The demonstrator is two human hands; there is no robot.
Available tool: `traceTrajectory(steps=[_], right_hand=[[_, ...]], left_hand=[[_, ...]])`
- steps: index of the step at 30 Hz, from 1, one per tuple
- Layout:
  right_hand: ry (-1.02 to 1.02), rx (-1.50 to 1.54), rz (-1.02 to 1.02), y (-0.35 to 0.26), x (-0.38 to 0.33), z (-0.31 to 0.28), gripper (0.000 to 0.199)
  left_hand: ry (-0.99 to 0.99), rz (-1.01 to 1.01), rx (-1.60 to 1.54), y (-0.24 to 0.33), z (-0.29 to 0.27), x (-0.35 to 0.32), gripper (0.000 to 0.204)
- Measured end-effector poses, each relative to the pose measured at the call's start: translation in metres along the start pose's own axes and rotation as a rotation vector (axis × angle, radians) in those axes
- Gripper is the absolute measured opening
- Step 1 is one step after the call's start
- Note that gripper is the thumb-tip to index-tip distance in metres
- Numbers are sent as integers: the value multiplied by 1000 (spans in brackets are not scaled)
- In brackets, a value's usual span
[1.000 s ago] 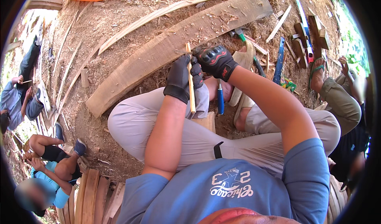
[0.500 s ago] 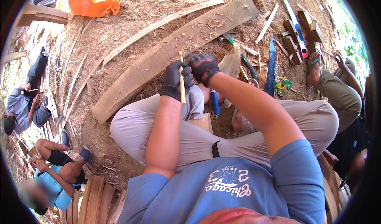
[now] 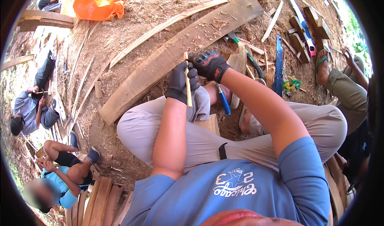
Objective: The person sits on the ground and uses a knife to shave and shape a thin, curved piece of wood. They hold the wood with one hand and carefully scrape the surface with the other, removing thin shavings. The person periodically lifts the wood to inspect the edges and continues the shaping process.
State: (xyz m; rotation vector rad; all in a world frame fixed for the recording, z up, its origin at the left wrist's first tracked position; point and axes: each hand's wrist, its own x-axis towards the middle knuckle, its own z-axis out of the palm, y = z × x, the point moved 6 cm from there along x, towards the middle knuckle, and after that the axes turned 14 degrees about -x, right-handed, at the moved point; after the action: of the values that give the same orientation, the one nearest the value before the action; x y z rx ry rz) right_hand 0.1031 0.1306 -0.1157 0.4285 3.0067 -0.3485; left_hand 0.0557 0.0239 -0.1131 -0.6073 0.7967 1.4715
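My left hand, in a black glove, is closed around a thin pale wooden stick held nearly upright above my shin. Close against its upper end is my right hand, also gloved in black with red marks, its fingers curled shut. From under that wrist sticks out a blue-handled tool with a short length of metal shaft showing. The shaft lines up with my right fist, which hides the tool's working end. Just beyond both hands lies a broad curved plank, scattered with curly shavings.
A hammer and a blue-bladed tool lie to the right, near wooden hand planes and a blue level. An orange bag sits far left. Other people sit at left and right. Stacked boards lie lower left.
The whole view has shifted slightly right. My right hand has turned a little, and the blue handle now tilts more, showing its metal shaft. Both hands keep their grip.
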Motion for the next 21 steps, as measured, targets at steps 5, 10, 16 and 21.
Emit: traceTrajectory(steps=[5,10,16,21], right_hand=[[18,28,3,5,3,5,19],[16,-11,27,12,3,23,17],[-33,-78,9,5,5,24,16],[-7,-114,-34,5,4,34,15]], left_hand=[[-26,-9,-8,3,1,-4,24],[0,0,18,5,5,-4,25],[-4,-13,26,5,-9,-2,26],[-3,-7,7,5,-10,0,27]])
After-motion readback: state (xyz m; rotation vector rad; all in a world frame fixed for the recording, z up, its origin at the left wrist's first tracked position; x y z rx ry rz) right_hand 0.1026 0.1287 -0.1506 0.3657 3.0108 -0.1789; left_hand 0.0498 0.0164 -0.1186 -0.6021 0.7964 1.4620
